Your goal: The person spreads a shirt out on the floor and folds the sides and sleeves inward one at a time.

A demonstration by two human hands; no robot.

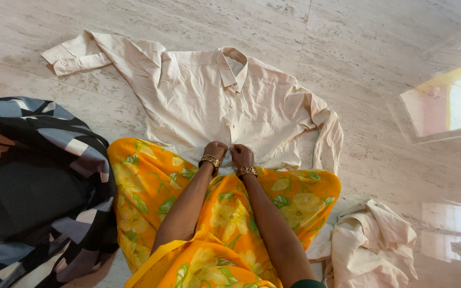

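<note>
Head view: left hand [215, 150] and right hand [241, 155] hide shirt [198, 101] hem.

Bright daylight, sharp focus, glare on floor [444, 106].

a cream long-sleeved shirt [209, 101] lies spread flat on the pale stone floor, front side up, collar at the far end and hem at the near end. its button strip runs down the middle, closed as far as can be seen. one sleeve stretches out to the far left with its cuff folded, while the other curls down along the right side.
</note>
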